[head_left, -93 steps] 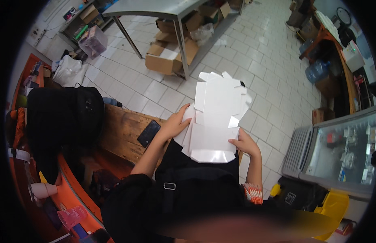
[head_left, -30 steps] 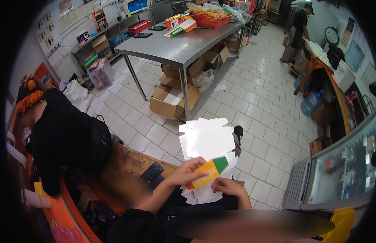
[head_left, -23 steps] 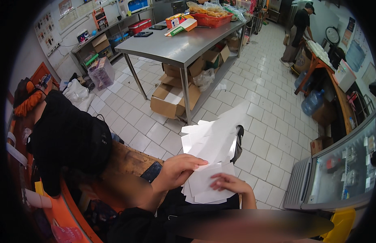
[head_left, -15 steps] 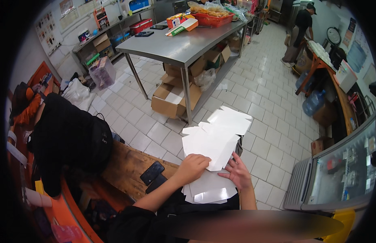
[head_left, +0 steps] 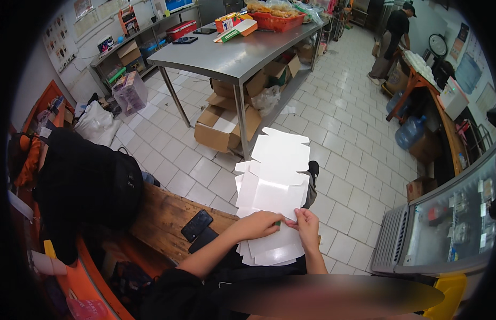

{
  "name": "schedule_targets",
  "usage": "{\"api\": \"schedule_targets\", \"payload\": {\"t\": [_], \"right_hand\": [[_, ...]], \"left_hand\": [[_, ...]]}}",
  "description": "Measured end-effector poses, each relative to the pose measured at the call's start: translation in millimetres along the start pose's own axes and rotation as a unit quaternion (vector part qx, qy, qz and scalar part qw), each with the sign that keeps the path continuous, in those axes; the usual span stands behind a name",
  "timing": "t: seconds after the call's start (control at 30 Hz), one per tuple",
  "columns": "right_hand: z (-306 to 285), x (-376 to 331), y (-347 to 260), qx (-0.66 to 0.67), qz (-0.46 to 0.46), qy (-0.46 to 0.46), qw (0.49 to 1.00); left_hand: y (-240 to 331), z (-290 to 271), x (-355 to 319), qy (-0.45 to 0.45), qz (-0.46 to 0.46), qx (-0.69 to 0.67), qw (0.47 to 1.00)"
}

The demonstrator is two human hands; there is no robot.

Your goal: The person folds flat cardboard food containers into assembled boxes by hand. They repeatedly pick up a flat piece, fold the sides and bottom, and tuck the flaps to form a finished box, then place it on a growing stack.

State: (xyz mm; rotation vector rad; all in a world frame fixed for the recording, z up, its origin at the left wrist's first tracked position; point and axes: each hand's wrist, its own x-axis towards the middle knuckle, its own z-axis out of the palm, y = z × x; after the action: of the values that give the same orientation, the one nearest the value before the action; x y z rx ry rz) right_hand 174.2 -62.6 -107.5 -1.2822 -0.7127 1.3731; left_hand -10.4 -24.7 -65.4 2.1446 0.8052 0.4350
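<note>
A white flat carton blank [head_left: 280, 152] with cut flaps stretches away from my lap, its far panel out above the floor. My left hand [head_left: 262, 224] is closed at its near edge, the fingers bent inward, and a small green patch shows beside the fingertips. Opposite, my right hand [head_left: 305, 226] pinches a flap at the near right corner between thumb and fingers. More white blanks [head_left: 272, 249] lie stacked on my lap beneath both hands. The fingertips partly hide the folded edge.
Left of my lap, two dark phones [head_left: 197, 224] rest on a wooden bench [head_left: 162, 218], beside a black backpack [head_left: 122, 184]. Ahead stands a steel table [head_left: 221, 53] with cardboard boxes [head_left: 218, 128] underneath. A glass-doored fridge [head_left: 445, 229] is at right; a person [head_left: 393, 40] works far back.
The blank has swung leftward and now points straighter ahead. My right hand has gone from spread fingers to a pinch at its corner, and my left hand has shifted slightly right.
</note>
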Motion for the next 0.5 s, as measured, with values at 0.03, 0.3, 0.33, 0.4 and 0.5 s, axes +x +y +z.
{"api": "schedule_targets", "payload": {"t": [0.03,0.3,0.33,0.4,0.5], "right_hand": [[0.7,0.6,2.2,0.002,-0.003,0.017,1.000],[4.2,-3.8,20.3,-0.113,-0.093,0.027,0.989],[5.0,-4.6,21.8,-0.113,-0.097,0.026,0.988],[4.8,-4.7,22.3,-0.100,-0.107,0.007,0.989],[1.5,-2.9,18.6,-0.078,-0.097,-0.041,0.991]], "left_hand": [[-3.1,-3.8,-0.6,-0.055,0.034,-0.017,0.998],[-22.1,-0.5,18.0,0.074,-0.050,-0.185,0.979],[-24.1,1.6,18.1,0.076,-0.075,-0.224,0.969],[-26.9,6.6,17.8,0.088,-0.101,-0.263,0.955],[-28.1,14.2,17.7,0.124,-0.099,-0.282,0.946]]}}
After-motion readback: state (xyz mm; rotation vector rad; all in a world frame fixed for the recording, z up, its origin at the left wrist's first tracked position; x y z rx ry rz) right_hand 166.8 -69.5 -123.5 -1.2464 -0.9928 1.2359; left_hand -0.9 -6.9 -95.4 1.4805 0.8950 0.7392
